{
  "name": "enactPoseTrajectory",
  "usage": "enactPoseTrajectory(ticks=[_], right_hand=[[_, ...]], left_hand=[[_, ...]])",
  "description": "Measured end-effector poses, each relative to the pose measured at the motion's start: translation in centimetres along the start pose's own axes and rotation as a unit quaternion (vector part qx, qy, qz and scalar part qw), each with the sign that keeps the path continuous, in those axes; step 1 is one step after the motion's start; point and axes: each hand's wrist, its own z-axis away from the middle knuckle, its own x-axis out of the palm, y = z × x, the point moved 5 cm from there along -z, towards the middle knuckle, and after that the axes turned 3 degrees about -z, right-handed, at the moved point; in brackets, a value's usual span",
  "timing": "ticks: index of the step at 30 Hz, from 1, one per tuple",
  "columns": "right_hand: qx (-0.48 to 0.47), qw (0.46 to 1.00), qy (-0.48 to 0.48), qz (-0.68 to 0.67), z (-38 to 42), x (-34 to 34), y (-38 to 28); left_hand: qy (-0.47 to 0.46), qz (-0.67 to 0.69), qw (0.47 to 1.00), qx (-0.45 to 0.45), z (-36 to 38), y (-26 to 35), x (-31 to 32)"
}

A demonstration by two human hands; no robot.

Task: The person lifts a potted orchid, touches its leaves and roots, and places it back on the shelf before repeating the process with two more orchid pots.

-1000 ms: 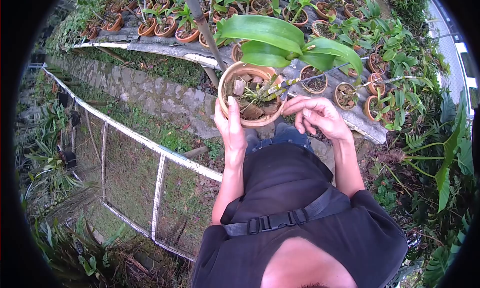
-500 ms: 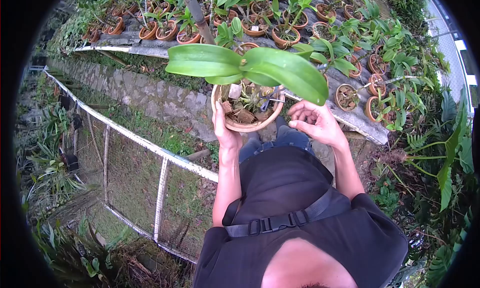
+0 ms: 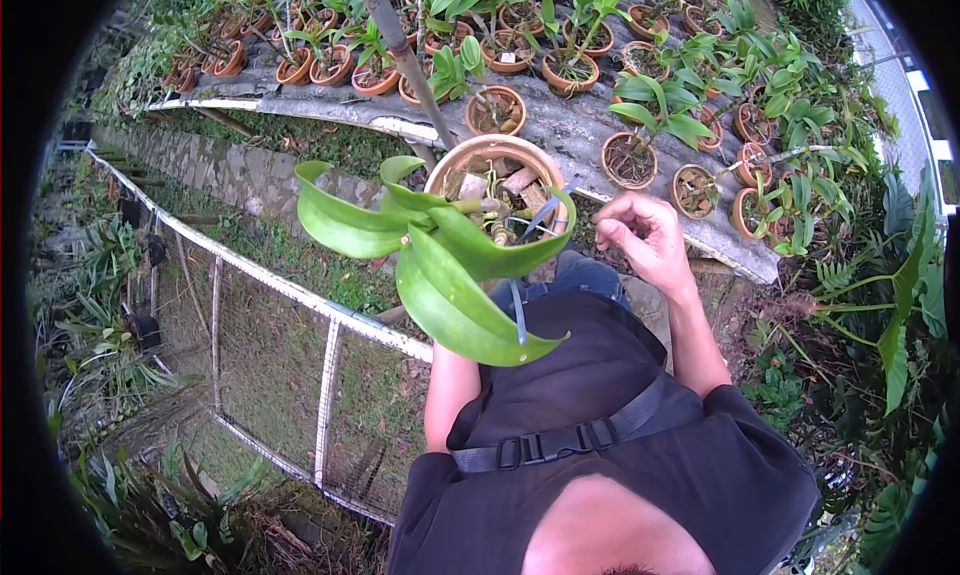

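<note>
A round clay pot (image 3: pixel 452 162) is held up in front of my body, with chunks of bark or wood (image 3: pixel 472 187) inside it. From it an orchid plant with broad green leaves (image 3: pixel 455 300) leans to the left and toward me. A thin blue-grey tie (image 3: pixel 519 310) hangs over the pot's near rim. The leaves hide my left hand; only its forearm shows below them, so its grip is out of sight. Just right of the pot is my right hand (image 3: pixel 645 237), raised with curled fingers and apart from the pot. Whether its fingertips pinch anything small cannot be made out.
Many potted plants stand on a grey corrugated bench (image 3: pixel 560 125) ahead. A slanting pole (image 3: pixel 405 60) rises behind the held pot. To the left runs a white-edged mesh frame (image 3: pixel 290 285) beside a stone path (image 3: pixel 270 180). Large leaves (image 3: pixel 900 305) grow at the right.
The pot has turned, so its leaves swung from the far side to the left and near side, covering my left hand. My right hand has risen slightly and curled its fingers more.
</note>
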Motion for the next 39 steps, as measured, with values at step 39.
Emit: enactPoseTrajectory(ticks=[39], right_hand=[[-0.160,0.893,-0.157,0.390,1.4,5.6,-1.7]], left_hand=[[-0.153,0.249,0.944,-0.155,-3.6,4.5,1.9]])
